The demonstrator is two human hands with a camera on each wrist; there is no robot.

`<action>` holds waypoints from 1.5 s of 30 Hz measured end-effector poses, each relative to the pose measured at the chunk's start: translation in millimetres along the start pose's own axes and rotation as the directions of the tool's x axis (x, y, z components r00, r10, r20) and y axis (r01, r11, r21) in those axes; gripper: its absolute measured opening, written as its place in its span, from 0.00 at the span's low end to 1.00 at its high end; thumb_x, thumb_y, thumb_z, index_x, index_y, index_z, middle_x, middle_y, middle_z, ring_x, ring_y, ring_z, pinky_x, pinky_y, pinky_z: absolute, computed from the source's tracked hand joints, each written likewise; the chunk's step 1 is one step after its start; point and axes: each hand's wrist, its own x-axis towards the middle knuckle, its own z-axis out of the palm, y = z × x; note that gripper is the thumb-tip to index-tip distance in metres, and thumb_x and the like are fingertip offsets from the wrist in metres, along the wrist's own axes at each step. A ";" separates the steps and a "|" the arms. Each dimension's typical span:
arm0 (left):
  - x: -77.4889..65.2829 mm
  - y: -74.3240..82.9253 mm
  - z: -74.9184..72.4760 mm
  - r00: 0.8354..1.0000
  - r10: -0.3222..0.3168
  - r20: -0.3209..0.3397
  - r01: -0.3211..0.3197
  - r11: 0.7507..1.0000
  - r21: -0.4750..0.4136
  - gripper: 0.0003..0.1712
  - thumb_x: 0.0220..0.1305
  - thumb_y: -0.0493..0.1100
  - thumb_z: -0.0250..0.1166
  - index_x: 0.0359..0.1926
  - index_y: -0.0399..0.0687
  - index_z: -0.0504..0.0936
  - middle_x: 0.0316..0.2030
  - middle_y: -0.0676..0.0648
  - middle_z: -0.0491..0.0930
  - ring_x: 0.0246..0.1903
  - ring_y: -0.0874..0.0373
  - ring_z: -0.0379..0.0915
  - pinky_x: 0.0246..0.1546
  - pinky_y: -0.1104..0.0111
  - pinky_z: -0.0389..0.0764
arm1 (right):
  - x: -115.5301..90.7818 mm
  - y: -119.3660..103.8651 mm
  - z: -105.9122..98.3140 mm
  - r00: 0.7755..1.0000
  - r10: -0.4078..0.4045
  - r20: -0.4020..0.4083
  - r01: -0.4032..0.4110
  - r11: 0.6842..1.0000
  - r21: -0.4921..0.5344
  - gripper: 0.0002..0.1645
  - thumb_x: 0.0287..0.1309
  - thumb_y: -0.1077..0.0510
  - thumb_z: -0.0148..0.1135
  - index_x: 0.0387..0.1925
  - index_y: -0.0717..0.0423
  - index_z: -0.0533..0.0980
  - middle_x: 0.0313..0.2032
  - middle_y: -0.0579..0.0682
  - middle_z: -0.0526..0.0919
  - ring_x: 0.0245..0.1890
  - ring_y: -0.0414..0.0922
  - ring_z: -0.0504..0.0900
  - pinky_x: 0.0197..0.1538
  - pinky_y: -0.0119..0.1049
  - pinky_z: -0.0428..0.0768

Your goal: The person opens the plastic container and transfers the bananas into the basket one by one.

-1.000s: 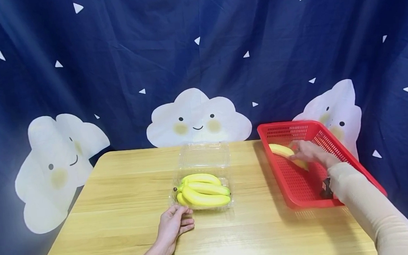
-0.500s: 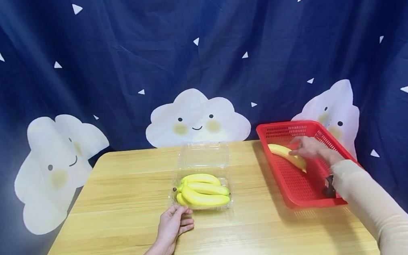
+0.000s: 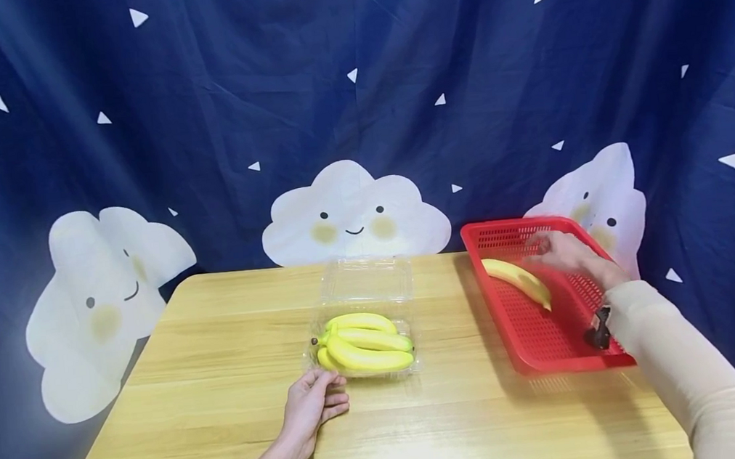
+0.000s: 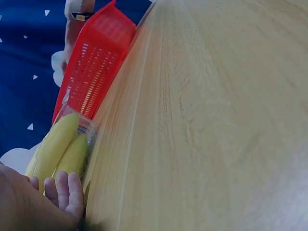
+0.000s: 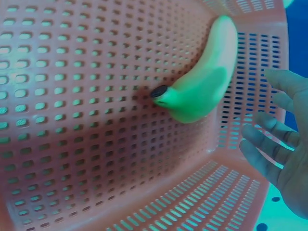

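Note:
Several yellow bananas [image 3: 371, 342] lie in a clear plastic clamshell box [image 3: 408, 321], its lid [image 3: 368, 280] folded back. At the near left corner of the box my left hand [image 3: 314, 405] pinches the edge between thumb and forefinger, the other fingers loose. A single banana [image 3: 518, 280] rests in a red plastic basket [image 3: 508, 334] at the right. Over the basket's right side is my right hand [image 3: 560, 250], holding nothing, fingers spread and slightly bent. In the right wrist view a gap shows between these fingers [image 5: 269, 144] and the single banana [image 5: 204, 82].
A wooden table [image 3: 220, 344] carries both box and basket, with bare wood between them. Behind its far edge hangs a dark blue curtain [image 3: 302, 82] with white clouds. A black wrist camera [image 3: 598, 329] sits under the right wrist.
My right hand has come off the single banana, moving up and right towards the basket's side. The banana stays in the basket. My left hand keeps its place at the box.

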 end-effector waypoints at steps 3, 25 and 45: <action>0.2 -0.3 -0.1 1.000 -0.004 -0.003 0.004 1.000 0.005 0.09 0.74 0.39 0.59 0.43 0.38 0.83 0.35 0.50 0.88 0.27 0.60 0.84 0.33 0.68 0.93 | 2.4 -1.4 -3.5 0.999 -0.033 -0.026 0.033 0.999 0.004 0.36 0.67 0.50 0.69 0.68 0.67 0.73 0.62 0.69 0.81 0.58 0.66 0.83 0.63 0.67 0.83; -1.6 2.6 -0.5 1.000 -0.007 0.001 0.007 1.000 0.013 0.08 0.73 0.38 0.59 0.41 0.38 0.82 0.36 0.48 0.88 0.28 0.60 0.85 0.34 0.69 0.93 | 0.7 -42.7 -10.4 0.986 -0.127 -0.109 0.124 0.992 -0.026 0.33 0.66 0.47 0.71 0.65 0.62 0.77 0.54 0.65 0.86 0.50 0.59 0.85 0.49 0.47 0.89; -2.4 3.4 0.8 1.000 -0.009 0.006 0.009 1.000 0.011 0.08 0.73 0.38 0.58 0.41 0.39 0.83 0.36 0.48 0.88 0.27 0.60 0.85 0.34 0.69 0.92 | -11.9 -86.8 -6.9 0.970 -0.215 -0.115 0.212 0.976 -0.041 0.27 0.64 0.50 0.72 0.60 0.57 0.81 0.48 0.60 0.89 0.45 0.53 0.88 0.50 0.45 0.87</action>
